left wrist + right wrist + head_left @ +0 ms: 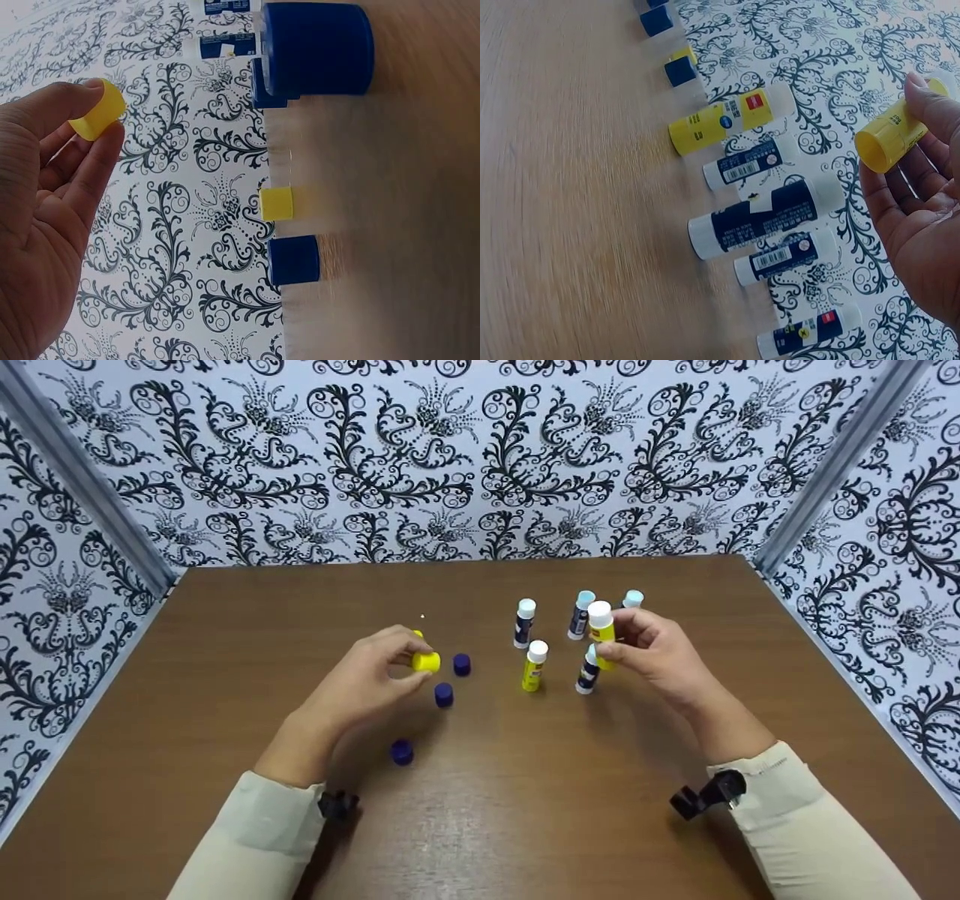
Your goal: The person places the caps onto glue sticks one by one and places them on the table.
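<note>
A brown wood-grain table (465,825) stands before walls (442,457) of black-and-white scrollwork. Above it, a person's right hand (654,652) pinches a yellow glue stick (602,636), white end up, long axis near upright; the left hand (367,671) pinches a tilted yellow cap (426,662). Near the right hand, 4 navy glue sticks (524,628) and 1 second yellow glue stick (533,670) stand upright. The head view shows 3 blue caps (444,695); 1 other yellow cap (276,204) sits on the tabletop.

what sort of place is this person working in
Probably a small booth set up for tabletop work: a brown table with patterned walls at its back and both sides, and grey posts at the far corners.
</note>
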Available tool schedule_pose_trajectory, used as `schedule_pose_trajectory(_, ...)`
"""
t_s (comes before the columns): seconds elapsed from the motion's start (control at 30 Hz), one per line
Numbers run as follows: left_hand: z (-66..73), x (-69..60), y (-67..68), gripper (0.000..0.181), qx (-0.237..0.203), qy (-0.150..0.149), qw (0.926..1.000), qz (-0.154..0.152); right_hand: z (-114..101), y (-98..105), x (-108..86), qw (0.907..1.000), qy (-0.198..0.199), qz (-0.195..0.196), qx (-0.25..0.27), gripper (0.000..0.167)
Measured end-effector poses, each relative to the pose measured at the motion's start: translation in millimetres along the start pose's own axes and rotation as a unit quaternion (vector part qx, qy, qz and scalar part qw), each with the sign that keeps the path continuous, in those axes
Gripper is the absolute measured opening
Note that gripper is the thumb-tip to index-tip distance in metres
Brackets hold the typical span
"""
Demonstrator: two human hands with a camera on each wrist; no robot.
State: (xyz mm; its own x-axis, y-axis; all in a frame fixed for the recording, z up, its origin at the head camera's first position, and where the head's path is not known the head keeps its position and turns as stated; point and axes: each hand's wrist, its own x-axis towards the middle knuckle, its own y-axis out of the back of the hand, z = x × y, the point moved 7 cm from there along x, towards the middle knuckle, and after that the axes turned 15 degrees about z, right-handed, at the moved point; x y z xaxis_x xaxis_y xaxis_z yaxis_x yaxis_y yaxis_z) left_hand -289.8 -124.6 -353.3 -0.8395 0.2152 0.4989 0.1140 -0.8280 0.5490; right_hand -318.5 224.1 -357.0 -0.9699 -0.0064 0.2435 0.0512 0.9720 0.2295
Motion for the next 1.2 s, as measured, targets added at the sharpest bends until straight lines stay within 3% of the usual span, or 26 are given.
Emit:
schedule_pose_trajectory(0.6,18.8,9.5,-15.6,0.021,-0.047,-0.041,0.9980,-0.008,-2.2,-27.1,-0.4,0.9995,0.001,-0.028,0.013,0.035)
schedule_pose_trajectory(0.87,26.8,13.3,-23.9,0.020,-0.041,-0.062,0.9972,-0.010,-0.2,-29.5,-3.4,0.9996,0.001,-0.030,0.002,0.037)
schedule_pose_trajectory(1.2,32.5,11.6,-24.6,0.022,-0.043,-0.088,0.9952,0.003,-2.4,-34.4,-6.1,0.9991,0.006,-0.043,-0.003,0.037)
